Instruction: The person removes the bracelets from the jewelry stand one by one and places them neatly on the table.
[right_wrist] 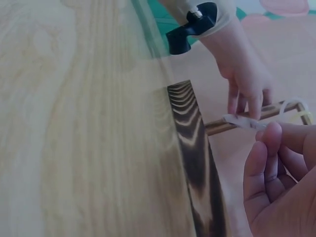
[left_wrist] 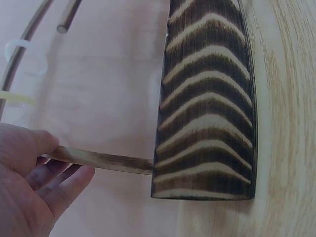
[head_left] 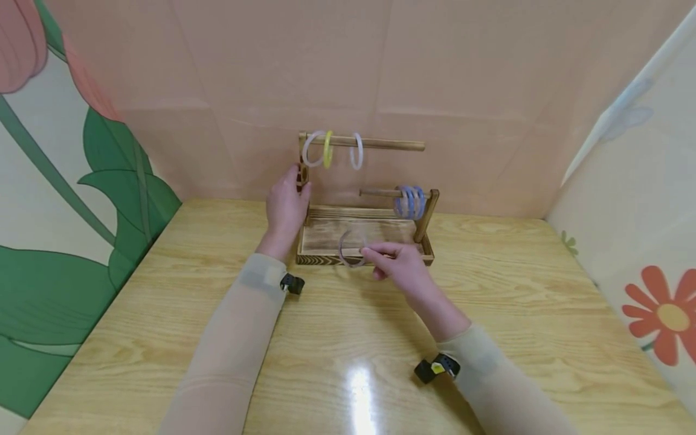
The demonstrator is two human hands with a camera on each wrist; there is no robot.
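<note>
My left hand (head_left: 286, 205) grips the left post (left_wrist: 106, 160) of a wooden bangle rack, fingers and thumb on either side of it. In front of the rack's tray (head_left: 321, 260), my right hand (head_left: 402, 266) pinches a thin, pale see-through bangle (head_left: 341, 248) between thumb and fingers. On the upper rod (head_left: 391, 144) hang a white bangle (head_left: 306, 151), a yellow bangle (head_left: 328, 150) and another white bangle (head_left: 360, 152). Several blue bangles (head_left: 411, 202) hang together on the lower rod (head_left: 375, 193), near the right post (head_left: 426, 217).
The rack stands on a wood-grain table (head_left: 326, 338), close to the pink back wall (head_left: 462, 109). The upper rod's right end is free, as is the lower rod's left end. Flower-patterned walls stand on both sides.
</note>
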